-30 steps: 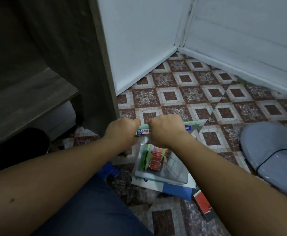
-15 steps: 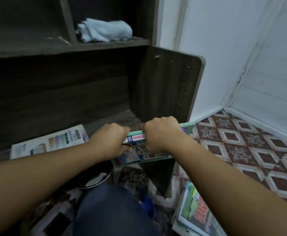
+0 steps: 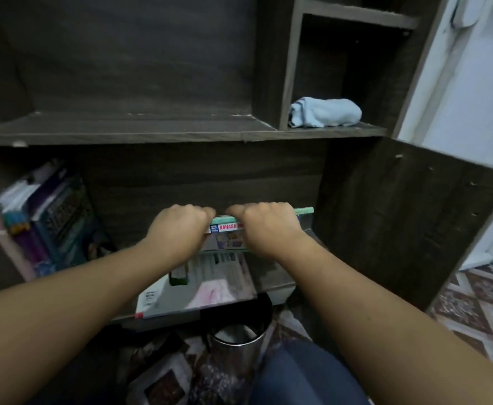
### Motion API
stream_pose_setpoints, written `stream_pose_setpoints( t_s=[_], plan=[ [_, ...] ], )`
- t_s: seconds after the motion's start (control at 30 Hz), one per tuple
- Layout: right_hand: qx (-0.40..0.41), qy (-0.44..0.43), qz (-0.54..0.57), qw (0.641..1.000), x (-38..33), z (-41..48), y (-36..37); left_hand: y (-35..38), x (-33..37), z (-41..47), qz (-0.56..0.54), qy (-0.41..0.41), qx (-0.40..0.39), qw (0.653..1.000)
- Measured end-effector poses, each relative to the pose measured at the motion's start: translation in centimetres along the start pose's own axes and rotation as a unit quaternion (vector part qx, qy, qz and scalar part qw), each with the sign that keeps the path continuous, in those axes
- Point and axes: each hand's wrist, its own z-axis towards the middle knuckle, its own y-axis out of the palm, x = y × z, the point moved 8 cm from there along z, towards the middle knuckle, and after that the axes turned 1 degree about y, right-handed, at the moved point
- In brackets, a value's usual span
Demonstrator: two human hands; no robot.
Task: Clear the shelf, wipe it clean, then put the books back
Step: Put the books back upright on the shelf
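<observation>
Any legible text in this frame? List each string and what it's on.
"BAHASA": white letters on a red strip on the thin green-edged book gripped by the left hand and right hand; the right hand covers the rest of the strip.
Print on the pale book lying flat on the dark wooden lower shelf: too blurred to read.
Covers and spines of the upright books at the left: too blurred to read.

Green-edged book [image 3: 228, 227] upright above a flat book [image 3: 210, 285] on the dark lower shelf [image 3: 276, 273], leaning books [image 3: 55, 220] at left
</observation>
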Motion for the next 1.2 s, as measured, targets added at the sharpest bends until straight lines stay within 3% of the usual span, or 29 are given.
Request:
stream_pose_setpoints(
  t_s=[0.2,0.5,0.57,0.77,1.0,1.2],
  plan=[
    [0.064,-0.055,0.030,0.996,-4.2,3.5,3.7,4.2,-5.1,-1.4,0.033,-0.031,0.050,0.998],
    [0.031,-0.076,0.045,0.996,-8.1,3.5,13.9,14.2,-6.2,-4.7,0.015,-0.009,0.034,0.999],
    [0.004,-0.088,0.051,0.995,-8.4,3.0,15.9,15.6,-5.7,-5.4,-0.007,-0.003,0.013,1.000],
    [-0.120,-0.115,0.073,0.983,-8.6,1.9,21.3,21.2,-4.8,-7.0,-0.052,-0.001,-0.161,0.986],
    [-0.223,-0.117,0.090,0.964,-7.4,1.6,22.2,21.6,-5.9,-6.8,-0.118,-0.008,-0.199,0.973],
    [-0.205,-0.051,0.033,0.977,-1.9,0.3,18.0,17.8,-4.1,-4.9,-0.070,0.038,-0.194,0.978]
  ],
)
